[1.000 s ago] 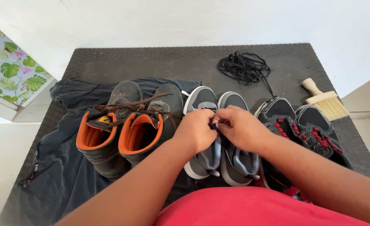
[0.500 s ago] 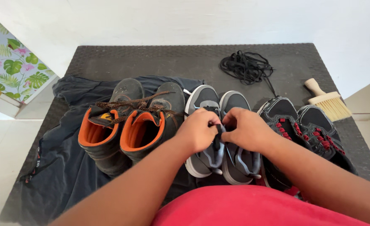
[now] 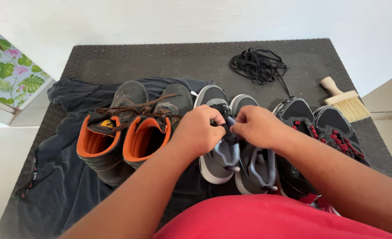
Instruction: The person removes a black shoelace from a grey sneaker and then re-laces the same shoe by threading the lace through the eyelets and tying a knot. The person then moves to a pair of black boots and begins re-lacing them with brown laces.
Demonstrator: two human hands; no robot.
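**Both hands pinching the lace of a grey sneaker on a dark tabletop**

Head view. Left hand point(image 3: 200, 130) and right hand point(image 3: 259, 126) meeting over the grey sneaker pair point(image 3: 231, 150), at the middle of the dark woven tabletop point(image 3: 160, 62). Fingers point(image 3: 218, 126) of the left hand curled nearly closed, pinching a black lace point(image 3: 225, 118) at the throat of the left-side grey sneaker. Fingers point(image 3: 238, 129) of the right hand likewise bent and closed on the same lace, tips of both hands almost touching. Palms turned down, knuckles uppermost; exact lace path under the fingertips not discernible.

Just beside the left hand: a pair of dark work boots point(image 3: 129, 128) with orange collars and brown-and-black laces, standing on a dark cloth point(image 3: 72, 177) spread over the left part of the tabletop. Just beside the right forearm: a pair of black sneakers point(image 3: 320, 128) with red laces, partly hidden by the arm. Toward the far edge: a loose bundle of black laces point(image 3: 259, 66), well apart from the hands. Near the right edge: a wooden-handled brush point(image 3: 344, 101) with pale bristles.

Open tabletop between the shoe toes and the far edge, apart from the lace bundle. Near edge covered by a red garment point(image 3: 258, 219) and both forearms. Shoes in a close row, little gap between pairs.
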